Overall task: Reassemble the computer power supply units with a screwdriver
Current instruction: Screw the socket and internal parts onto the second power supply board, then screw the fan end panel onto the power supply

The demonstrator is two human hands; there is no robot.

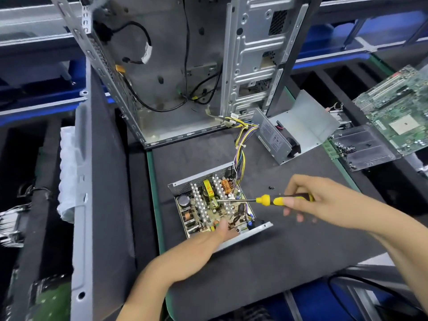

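While the opened power supply unit (213, 205) sits near the middle of the dark work mat (266, 262), its circuit board exposed with heat sinks, coils and a large capacitor in view, the right hand (324, 202) grips the yellow-and-black screwdriver (275, 200), fingers curled round the handle; the shaft lies almost level and points left, its tip over the middle of the board, though whether it touches a screw cannot be told. The left hand (213, 237) rests on the near edge of the unit, fingers straight and pressing against the board and the metal side wall, not curled round anything. A bundle of coloured wires (240, 144) runs from the unit's far corner up toward the empty computer case (176, 72), which stands upright at the back of the mat; just beside the case, to the right, lies the unit's grey metal cover (298, 128) with a fan inside it. Small dark screws (271, 187) lie on the mat between the unit and the right hand. Farther right, a clear plastic tray (363, 147) holds more screws, and a green motherboard (398, 110) lies behind it. A white plastic bag (68, 172) hangs at the left.
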